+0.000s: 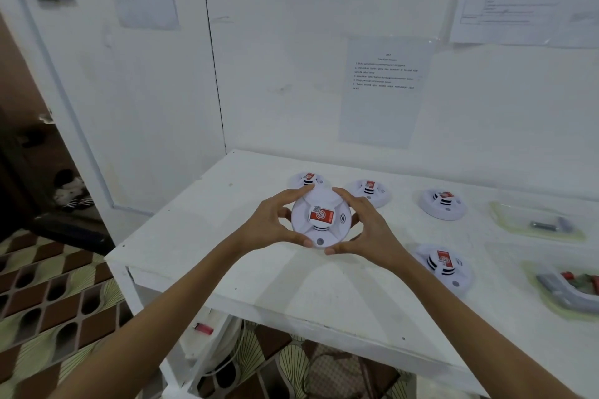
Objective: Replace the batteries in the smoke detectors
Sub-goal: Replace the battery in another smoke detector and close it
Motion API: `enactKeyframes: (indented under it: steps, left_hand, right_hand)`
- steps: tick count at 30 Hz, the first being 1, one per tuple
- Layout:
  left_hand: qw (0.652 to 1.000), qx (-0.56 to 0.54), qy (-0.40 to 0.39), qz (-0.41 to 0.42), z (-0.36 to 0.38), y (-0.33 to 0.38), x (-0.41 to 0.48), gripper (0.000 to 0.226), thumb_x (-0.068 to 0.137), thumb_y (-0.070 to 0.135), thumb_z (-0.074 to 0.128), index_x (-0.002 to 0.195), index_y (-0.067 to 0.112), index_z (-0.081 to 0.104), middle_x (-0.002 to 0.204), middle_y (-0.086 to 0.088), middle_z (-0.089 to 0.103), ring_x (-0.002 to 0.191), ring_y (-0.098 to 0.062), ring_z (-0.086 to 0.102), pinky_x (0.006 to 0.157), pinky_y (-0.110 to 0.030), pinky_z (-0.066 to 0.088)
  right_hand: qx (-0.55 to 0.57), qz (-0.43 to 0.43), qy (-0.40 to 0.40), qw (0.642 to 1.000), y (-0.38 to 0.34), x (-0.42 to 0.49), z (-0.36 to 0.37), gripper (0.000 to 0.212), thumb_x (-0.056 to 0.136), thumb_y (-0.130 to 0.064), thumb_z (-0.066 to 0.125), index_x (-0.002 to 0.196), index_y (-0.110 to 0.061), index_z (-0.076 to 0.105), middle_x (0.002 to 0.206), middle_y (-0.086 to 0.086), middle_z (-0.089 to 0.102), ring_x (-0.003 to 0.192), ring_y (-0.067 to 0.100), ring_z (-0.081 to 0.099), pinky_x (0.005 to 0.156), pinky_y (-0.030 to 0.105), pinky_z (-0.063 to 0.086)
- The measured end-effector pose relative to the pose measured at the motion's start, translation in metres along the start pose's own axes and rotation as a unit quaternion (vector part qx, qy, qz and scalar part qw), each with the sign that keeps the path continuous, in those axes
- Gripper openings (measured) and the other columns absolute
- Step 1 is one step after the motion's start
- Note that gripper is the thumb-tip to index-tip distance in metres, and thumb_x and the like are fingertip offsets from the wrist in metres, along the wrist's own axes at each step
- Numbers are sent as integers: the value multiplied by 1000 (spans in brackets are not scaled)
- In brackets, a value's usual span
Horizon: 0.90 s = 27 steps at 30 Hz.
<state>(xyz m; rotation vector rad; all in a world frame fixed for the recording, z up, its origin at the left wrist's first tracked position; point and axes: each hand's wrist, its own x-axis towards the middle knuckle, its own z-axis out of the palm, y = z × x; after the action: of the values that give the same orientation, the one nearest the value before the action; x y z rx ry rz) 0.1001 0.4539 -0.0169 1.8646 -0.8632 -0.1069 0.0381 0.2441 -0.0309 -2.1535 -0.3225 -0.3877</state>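
Under the bench's point(259, 285) front edge sits something white with a red piece, too blurred to name. Near the front right corner, a pale tray point(551, 306) is cut off by the picture's edge; it holds a grey curved lump and red and green bits that are hard to make out. Just left of it lies a smoke detector point(444, 267). Over the bench's left half, the left hand point(272, 220) and right hand point(366, 227) each clamp the rim of the held detector point(321, 219), fingers on top and thumbs beneath, hiding its sides. Farther right, a second tray point(505, 223) holds grey batteries point(547, 224). Three more detectors point(442, 204) line the back edge, the leftmost partly hidden behind fingertips.
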Motion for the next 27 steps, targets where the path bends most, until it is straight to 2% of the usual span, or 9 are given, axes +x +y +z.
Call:
enactKeyframes:
  steps: [4, 7, 12, 16, 22, 27]
  left_hand:
    - [1000, 2, 2, -1, 1, -2, 0, 87, 61, 9, 86, 133, 33, 42, 130, 11, 51, 112, 0, 53, 80, -19, 52]
    - [1000, 0, 3, -2, 2, -2, -1, 86, 62, 8, 85, 131, 33, 42, 129, 15, 50, 110, 2, 53, 78, -17, 51]
    - [1000, 0, 4, 3, 3, -2, -3, 86, 62, 8, 85, 132, 32, 42, 131, 10, 51, 113, -6, 53, 80, -19, 52]
    - [1000, 4, 0, 1, 3, 0, -4, 85, 62, 8, 85, 129, 38, 42, 128, 15, 50, 111, 2, 52, 79, -17, 52]
    - [1000, 3, -1, 5, 3, 2, -6, 86, 61, 7, 85, 132, 33, 42, 131, 11, 50, 112, -2, 53, 79, -18, 51]
    - [1000, 6, 1, 6, 3, 4, -7, 86, 62, 8, 85, 131, 34, 42, 130, 12, 50, 110, 5, 52, 79, -16, 51]
  right_hand:
    - [-2, 0, 2, 1000, -1, -1, 0, 98, 52, -29, 90, 132, -39, 34, 123, 1, 51, 99, 12, 55, 79, 17, 48]
    - [-5, 2, 5, 1000, -2, -2, -1, 96, 52, -27, 90, 127, -44, 32, 120, -1, 51, 96, 12, 55, 77, 13, 47]
    - [-12, 4, 6, 1000, -2, -5, 0, 97, 52, -28, 90, 132, -37, 35, 119, -1, 52, 93, 10, 54, 74, 8, 44]
    - [-12, 6, 7, 1000, -4, -6, 0, 99, 51, -27, 91, 135, -31, 37, 119, 0, 52, 90, 10, 55, 72, 8, 44]
    - [-8, 6, 9, 1000, -7, -10, -1, 98, 52, -26, 90, 133, -33, 37, 120, 0, 53, 90, 9, 54, 71, 8, 44]
    - [-11, 8, 8, 1000, -9, -11, -2, 98, 52, -27, 90, 135, -29, 38, 122, 0, 52, 93, 10, 54, 72, 8, 44]
